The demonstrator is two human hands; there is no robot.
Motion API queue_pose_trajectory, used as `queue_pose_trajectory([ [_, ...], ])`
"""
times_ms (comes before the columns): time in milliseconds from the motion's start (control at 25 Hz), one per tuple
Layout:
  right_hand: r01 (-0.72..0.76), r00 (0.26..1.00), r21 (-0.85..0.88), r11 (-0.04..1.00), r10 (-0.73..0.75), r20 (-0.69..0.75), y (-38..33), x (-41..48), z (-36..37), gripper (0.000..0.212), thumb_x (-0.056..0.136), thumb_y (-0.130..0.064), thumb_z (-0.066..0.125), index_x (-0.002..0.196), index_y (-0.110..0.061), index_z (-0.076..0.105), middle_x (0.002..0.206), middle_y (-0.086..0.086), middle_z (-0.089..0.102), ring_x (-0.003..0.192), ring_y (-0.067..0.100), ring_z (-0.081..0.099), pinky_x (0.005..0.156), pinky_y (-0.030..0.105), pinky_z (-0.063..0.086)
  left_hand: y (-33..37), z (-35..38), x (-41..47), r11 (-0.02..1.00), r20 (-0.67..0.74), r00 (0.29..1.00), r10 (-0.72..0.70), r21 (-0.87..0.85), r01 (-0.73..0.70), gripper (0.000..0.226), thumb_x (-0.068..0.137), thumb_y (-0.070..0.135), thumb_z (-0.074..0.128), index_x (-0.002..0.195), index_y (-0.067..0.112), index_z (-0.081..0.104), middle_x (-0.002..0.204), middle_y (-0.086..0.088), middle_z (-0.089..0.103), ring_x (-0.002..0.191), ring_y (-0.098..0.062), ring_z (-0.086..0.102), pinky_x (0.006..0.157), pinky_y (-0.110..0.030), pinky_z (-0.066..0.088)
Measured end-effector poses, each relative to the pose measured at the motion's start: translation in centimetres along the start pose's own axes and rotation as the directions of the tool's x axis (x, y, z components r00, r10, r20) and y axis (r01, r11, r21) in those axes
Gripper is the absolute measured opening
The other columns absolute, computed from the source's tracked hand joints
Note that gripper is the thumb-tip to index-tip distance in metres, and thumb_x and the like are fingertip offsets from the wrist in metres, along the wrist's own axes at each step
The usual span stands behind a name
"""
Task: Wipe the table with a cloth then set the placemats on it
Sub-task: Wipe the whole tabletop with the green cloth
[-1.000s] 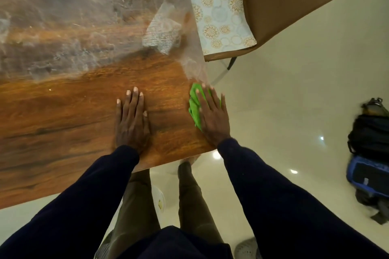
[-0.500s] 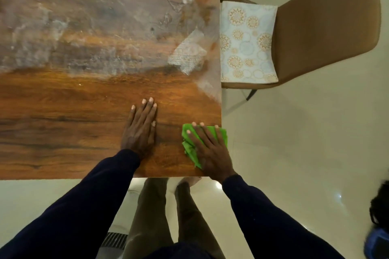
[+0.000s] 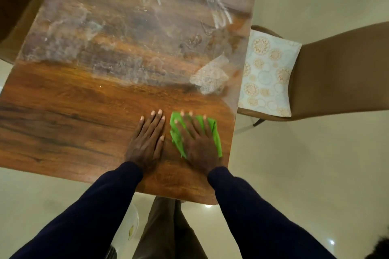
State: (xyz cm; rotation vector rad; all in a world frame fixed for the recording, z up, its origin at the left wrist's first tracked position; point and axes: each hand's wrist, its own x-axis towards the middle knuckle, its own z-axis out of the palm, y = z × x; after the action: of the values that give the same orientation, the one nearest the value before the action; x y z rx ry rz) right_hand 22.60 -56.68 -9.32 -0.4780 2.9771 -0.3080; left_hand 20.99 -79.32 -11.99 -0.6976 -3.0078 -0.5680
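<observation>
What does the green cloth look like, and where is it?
The green cloth is bright green, soft-looking fabric, rumpled and lying flat on the wooden table near its right edge. The right hand lies spread on top with straight fingers, pressing it down and hiding its middle; green shows between the fingers and at both sides. It looks blurred. The left hand rests close beside it, seemingly not touching.
</observation>
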Motion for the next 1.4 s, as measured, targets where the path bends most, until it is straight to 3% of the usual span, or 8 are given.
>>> queue_pose_trajectory([
  [120, 0.065, 0.998, 0.016, 0.998, -0.066, 0.019, 3.9, -3.4, -0.8, 0.059, 0.114, -0.051, 0.031, 0.164, -0.02, 0.034, 0.174, 0.006, 0.021, 0.161, 0.029, 0.018, 0.124, 0.064, 0.022, -0.1, 0.1, 0.3, 0.999, 0.002, 0.999, -0.038, -0.004, 0.038, 0.061, 0.109, 0.03, 0.032, 0.163, 0.003, 0.03, 0.174, -0.013, 0.021, 0.162, -0.028, 0.018, 0.129, -0.056, 0.021],
  [280, -0.226, 0.973, 0.003, 0.974, 0.226, -0.045, 8.0, 3.4, -2.8, 0.062, 0.113, -0.047, 0.012, 0.166, -0.02, 0.028, 0.174, 0.006, 0.021, 0.162, 0.027, 0.015, 0.128, 0.061, 0.015, 0.1, 0.1, 0.4, 0.998, 0.009, 0.998, -0.057, -0.007, 0.057, 0.062, 0.11, 0.032, 0.03, 0.164, 0.003, 0.028, 0.175, -0.012, 0.018, 0.162, -0.027, 0.016, 0.129, -0.055, 0.021],
  [400, -0.275, 0.958, -0.022, 0.961, 0.272, -0.084, 6.9, 9.2, -2.6, 0.057, 0.111, -0.034, 0.024, 0.168, -0.024, 0.021, 0.175, 0.004, 0.016, 0.162, 0.03, 0.013, 0.128, 0.061, 0.011, 0.0, 0.0, 0.3, 0.999, -0.009, 0.999, -0.046, -0.01, 0.046, 0.06, 0.11, 0.03, 0.033, 0.163, 0.003, 0.031, 0.174, -0.013, 0.021, 0.162, -0.028, 0.019, 0.128, -0.057, 0.025],
  [600, 0.157, 0.982, -0.012, 0.988, -0.155, 0.107, 1.2, 3.3, -0.7, 0.06, 0.112, -0.048, 0.018, 0.167, -0.024, 0.023, 0.175, 0.007, 0.014, 0.163, 0.031, 0.008, 0.129, 0.062, 0.008, 0.9, -0.5, 1.0, 0.931, -0.109, 0.93, -0.351, -0.143, 0.335, 0.056, 0.11, 0.023, 0.033, 0.163, 0.004, 0.032, 0.173, -0.012, 0.024, 0.162, -0.027, 0.019, 0.13, -0.056, 0.018],
  [720, 0.342, 0.934, -0.037, 0.939, -0.336, 0.119, 6.6, 2.3, -1.5, 0.057, 0.114, -0.046, 0.023, 0.166, -0.023, 0.027, 0.174, 0.007, 0.021, 0.161, 0.031, 0.018, 0.127, 0.063, 0.017, 0.9, -0.6, 0.6, 0.915, -0.132, 0.909, -0.396, -0.134, 0.38, 0.055, 0.11, 0.02, 0.036, 0.163, 0.004, 0.032, 0.173, -0.012, 0.025, 0.162, -0.028, 0.019, 0.13, -0.057, 0.019],
  [960, -0.036, 0.999, -0.019, 0.999, 0.036, -0.009, 6.8, 11.4, -2.4, 0.058, 0.11, -0.03, 0.036, 0.167, -0.024, 0.023, 0.175, 0.007, 0.017, 0.162, 0.032, 0.012, 0.13, 0.059, 0.007, 4.4, 0.4, -0.9, 0.816, -0.169, 0.798, -0.578, -0.131, 0.563, 0.055, 0.111, 0.019, 0.037, 0.163, 0.004, 0.031, 0.173, -0.011, 0.023, 0.163, -0.025, 0.016, 0.131, -0.055, 0.016],
  [1160, 0.495, 0.855, -0.027, 0.868, -0.481, 0.194, 11.5, 3.9, -2.5, 0.061, 0.112, -0.049, 0.034, 0.167, -0.026, 0.022, 0.175, 0.005, 0.016, 0.162, 0.03, 0.011, 0.129, 0.059, 0.01, 9.7, 1.9, 3.4, 0.791, -0.173, 0.772, -0.611, -0.163, 0.59, 0.055, 0.111, 0.02, 0.037, 0.164, 0.006, 0.03, 0.174, -0.009, 0.021, 0.163, -0.023, 0.013, 0.132, -0.051, 0.013],
  [1400, 0.181, 0.982, -0.041, 0.983, -0.179, 0.053, 18.8, 14.1, -5.8, 0.056, 0.114, -0.041, 0.018, 0.166, -0.023, 0.026, 0.174, 0.005, 0.021, 0.162, 0.028, 0.016, 0.127, 0.062, 0.015, 11.5, 3.7, 6.8, 0.761, -0.196, 0.736, -0.648, -0.127, 0.636, 0.058, 0.11, 0.024, 0.037, 0.165, 0.008, 0.026, 0.176, -0.01, 0.015, 0.164, -0.026, 0.01, 0.132, -0.053, 0.009],
])
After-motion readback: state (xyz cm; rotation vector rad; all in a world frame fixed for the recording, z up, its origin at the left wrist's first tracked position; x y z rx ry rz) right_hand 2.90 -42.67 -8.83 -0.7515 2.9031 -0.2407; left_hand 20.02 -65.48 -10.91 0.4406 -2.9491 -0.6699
